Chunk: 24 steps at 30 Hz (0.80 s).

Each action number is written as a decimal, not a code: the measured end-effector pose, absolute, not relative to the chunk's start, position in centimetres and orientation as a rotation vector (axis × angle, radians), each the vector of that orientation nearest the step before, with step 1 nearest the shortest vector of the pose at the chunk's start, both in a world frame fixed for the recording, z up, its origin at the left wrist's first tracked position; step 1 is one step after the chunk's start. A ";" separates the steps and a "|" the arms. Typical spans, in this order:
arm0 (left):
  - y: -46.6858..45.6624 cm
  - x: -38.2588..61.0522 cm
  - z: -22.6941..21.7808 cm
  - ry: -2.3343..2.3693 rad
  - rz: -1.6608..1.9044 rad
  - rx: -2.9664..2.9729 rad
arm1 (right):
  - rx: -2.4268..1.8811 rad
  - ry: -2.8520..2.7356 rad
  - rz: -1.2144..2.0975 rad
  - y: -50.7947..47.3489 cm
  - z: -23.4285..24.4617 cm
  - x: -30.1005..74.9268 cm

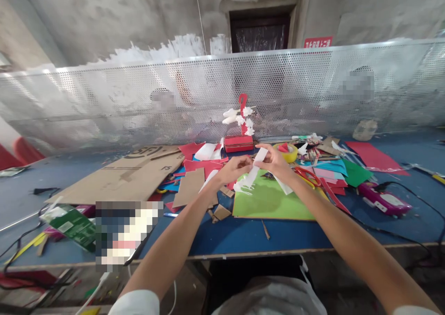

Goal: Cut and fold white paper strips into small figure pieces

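Between my two hands is a strip of white paper point(248, 181), its lower left end cut into pointed fringes. My left hand point(233, 170) is closed in a pinch near the strip's middle. My right hand point(277, 164) pinches the strip a little higher, near its upper end. Below them lies a sheet of green paper point(274, 203) with another white paper piece point(284, 185) on it. Red-handled scissors point(308, 176) lie beside my right forearm. Behind my hands stands a red paper piece with white paper flowers point(248, 122) on a red box point(238, 143).
A large cardboard sheet point(121, 176) lies at left, near a green box point(71, 224) and a pixelated phone-like object point(125, 234). Yellow tape point(287, 153), coloured paper point(333, 169) and a purple glue gun point(385, 200) with a cord lie right. A perforated metal panel point(208, 92) borders the back.
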<state>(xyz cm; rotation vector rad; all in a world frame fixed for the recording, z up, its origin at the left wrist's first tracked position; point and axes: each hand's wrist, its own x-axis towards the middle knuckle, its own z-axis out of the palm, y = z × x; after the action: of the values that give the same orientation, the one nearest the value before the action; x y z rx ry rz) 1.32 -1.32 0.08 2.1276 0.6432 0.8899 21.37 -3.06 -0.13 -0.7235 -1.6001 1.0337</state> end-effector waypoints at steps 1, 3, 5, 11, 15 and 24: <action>-1.3 1.3 0.1 0.655 0.888 2.131 | -0.719 -1.601 1.040 -3.0 -0.2 21.4; -1.3 1.3 0.1 0.678 0.884 2.134 | -0.711 -1.596 1.063 -2.8 -0.4 21.4; -1.3 1.2 0.1 0.680 0.880 2.134 | -0.701 -1.581 1.084 -2.6 -0.6 21.4; -1.4 1.2 0.2 0.683 0.865 2.120 | -0.708 -1.562 1.104 -2.3 -0.8 21.4; -1.5 1.1 0.4 0.671 0.874 2.116 | -0.716 -1.588 1.103 -2.1 -0.9 21.7; -1.2 0.9 0.1 0.725 0.863 2.150 | -0.702 -1.611 1.105 -2.2 -0.8 21.7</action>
<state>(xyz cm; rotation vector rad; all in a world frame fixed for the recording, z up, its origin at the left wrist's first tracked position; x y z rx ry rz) 0.87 -1.25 0.15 2.1500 0.7245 0.8633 21.68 -2.23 -0.78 -0.7021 -1.6111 1.1054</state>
